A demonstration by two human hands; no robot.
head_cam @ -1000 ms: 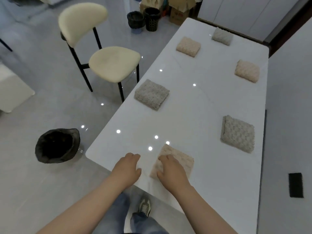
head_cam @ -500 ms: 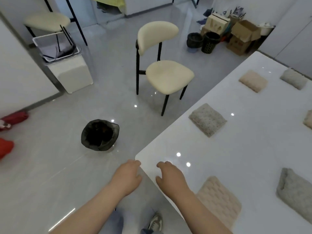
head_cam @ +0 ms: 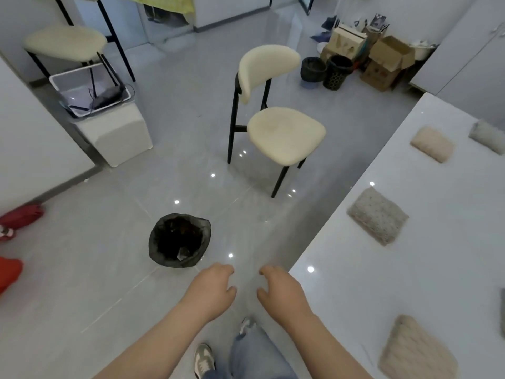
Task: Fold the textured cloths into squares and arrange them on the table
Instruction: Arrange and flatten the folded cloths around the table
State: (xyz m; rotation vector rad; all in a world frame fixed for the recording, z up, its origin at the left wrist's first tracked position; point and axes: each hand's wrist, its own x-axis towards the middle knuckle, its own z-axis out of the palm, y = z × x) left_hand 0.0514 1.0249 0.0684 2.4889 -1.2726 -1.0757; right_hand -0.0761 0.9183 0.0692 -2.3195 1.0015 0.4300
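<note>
No writing is showing legibly anywhere; the print on the brown cardboard boxes is too blurred to read. Both hands are hanging empty over the grey floor, off the glossy white counter, the left hand and right hand loosely open. The nearest beige folded textured cloth is lying at four o'clock from the right hand, the grey knitted folded cloth at one o'clock.

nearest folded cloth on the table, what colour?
Beige, with a woven raised texture; nearest folded cloth, head view.
</note>
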